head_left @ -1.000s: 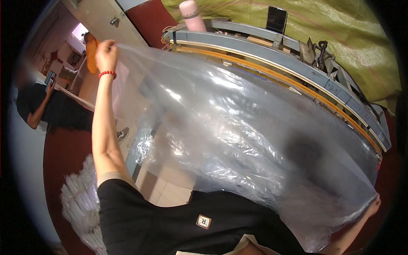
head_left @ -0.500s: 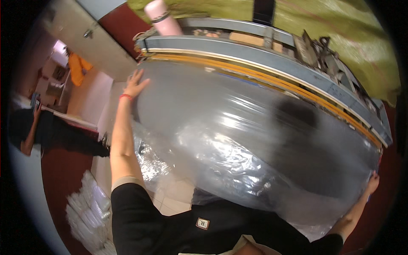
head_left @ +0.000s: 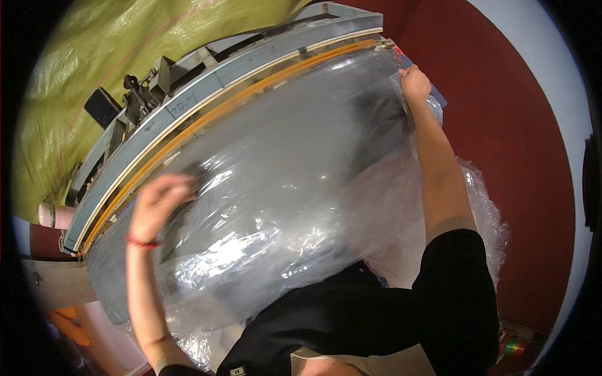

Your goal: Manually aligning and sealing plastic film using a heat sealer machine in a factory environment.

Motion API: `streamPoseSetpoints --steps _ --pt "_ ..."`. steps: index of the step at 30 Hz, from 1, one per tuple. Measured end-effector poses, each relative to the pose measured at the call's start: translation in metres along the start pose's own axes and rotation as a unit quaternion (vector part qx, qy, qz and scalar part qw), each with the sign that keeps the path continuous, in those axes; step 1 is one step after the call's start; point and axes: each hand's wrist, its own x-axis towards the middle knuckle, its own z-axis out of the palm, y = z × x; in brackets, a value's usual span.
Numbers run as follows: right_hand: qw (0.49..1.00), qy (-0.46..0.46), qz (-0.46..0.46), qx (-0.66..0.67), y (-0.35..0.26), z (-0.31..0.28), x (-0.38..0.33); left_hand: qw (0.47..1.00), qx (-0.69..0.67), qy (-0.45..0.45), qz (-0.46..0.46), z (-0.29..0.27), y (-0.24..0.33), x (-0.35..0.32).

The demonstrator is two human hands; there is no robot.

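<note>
A wide sheet of clear plastic film [head_left: 301, 163] lies over the grey surface of a long machine and drapes down toward my body, wrinkled and shiny along its near part. At the far right corner my right hand [head_left: 415, 84] is closed on the film's edge, beside the end of the machine's bar. My left hand [head_left: 162, 203], with a red string bracelet [head_left: 143, 242] at the wrist, hovers above the left part of the film. Motion smears its fingers, which look bent; whether they hold anything is not clear.
A grey metal bar [head_left: 226, 78] with orange strips [head_left: 251, 88] runs along the machine's far side. Behind it are metal brackets [head_left: 141, 94], a pink bottle [head_left: 55, 216] and a yellow-green tarp [head_left: 106, 50]. Bunched clear plastic [head_left: 486, 213] hangs at the right.
My view has swung to the right. My left hand has come off the film's far left corner and moved inward, its fingers no longer spread. My right hand stays at the right edge.
</note>
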Motion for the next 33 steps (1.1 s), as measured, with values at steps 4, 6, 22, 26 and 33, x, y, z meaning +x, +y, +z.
streamPoseSetpoints --steps 4,6,22,26,33 --pt "0.999 0.016 -0.040 0.028 0.003 0.006 -0.003 0.966 -0.181 -0.181 0.045 0.157 0.056 0.068" --pt "0.998 0.018 -0.038 0.038 -0.002 0.009 0.000 0.937 -0.265 -0.225 0.034 0.212 0.066 0.100" --pt "0.999 0.000 -0.023 0.027 -0.002 -0.002 0.001 0.940 -0.059 -0.332 -0.044 0.385 0.020 0.093" --pt "0.999 -0.007 -0.021 0.026 -0.005 -0.003 -0.002 0.898 -0.186 -0.397 0.016 0.325 0.044 0.062" --pt "0.999 -0.030 -0.031 0.005 -0.004 -0.009 -0.007 0.817 -0.508 -0.148 0.227 0.145 0.042 -0.072"
